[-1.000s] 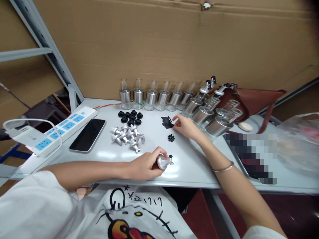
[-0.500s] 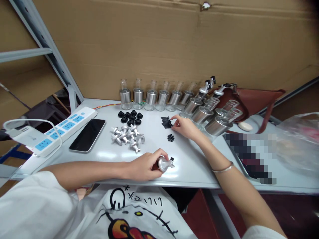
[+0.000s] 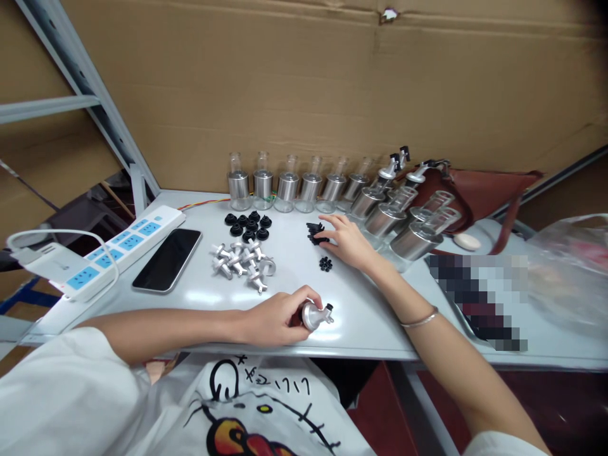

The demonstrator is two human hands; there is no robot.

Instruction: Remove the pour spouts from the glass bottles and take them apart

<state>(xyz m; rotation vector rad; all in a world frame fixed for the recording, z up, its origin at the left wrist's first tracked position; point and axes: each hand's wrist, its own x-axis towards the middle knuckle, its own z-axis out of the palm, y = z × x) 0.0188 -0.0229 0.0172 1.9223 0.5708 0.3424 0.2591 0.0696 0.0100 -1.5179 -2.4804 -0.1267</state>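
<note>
My left hand (image 3: 280,318) is closed around a silver bottle pourer (image 3: 312,315) near the table's front edge. A small black piece tops the pourer's spout, which points right. My right hand (image 3: 349,242) has its fingers apart at a small pile of slim black levers (image 3: 314,232), with fingertips touching or just over them. Just below that hand lies a cluster of tiny black caps (image 3: 325,263). To the left are loose silver pourer tops (image 3: 242,259) and, behind them, several black ribbed stoppers (image 3: 248,225).
Glass bottles with steel sleeves (image 3: 287,188) line the back, curving right; some carry pourers. A phone (image 3: 168,259) and power strip (image 3: 118,250) lie left. A brown bag (image 3: 494,190), a white disc (image 3: 467,242) and a plastic bag (image 3: 570,278) are right.
My right hand has shifted slightly left over the black levers, its fingers spreading wider, and the levers are a little disturbed. My left hand stays around the pourer.
</note>
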